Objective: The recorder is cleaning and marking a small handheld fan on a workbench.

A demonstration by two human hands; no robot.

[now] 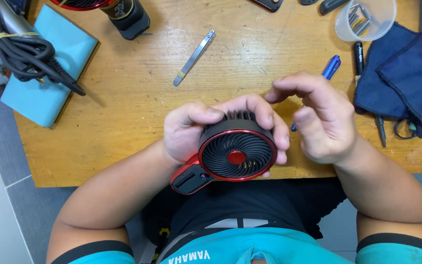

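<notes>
Left hand [191, 129] grips a small red-and-black fan [235, 154] over the wooden table [123, 98]. Right hand [321, 122] hovers beside it, fingers curled.

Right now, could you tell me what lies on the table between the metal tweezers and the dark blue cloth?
In the head view, a blue pen lies between the tweezers and the cloth, partly hidden behind the right hand.

The left hand [191, 129] hides the fan's [235, 154] rear; the right hand [321, 122] covers most of the blue pen [331, 67].
</notes>
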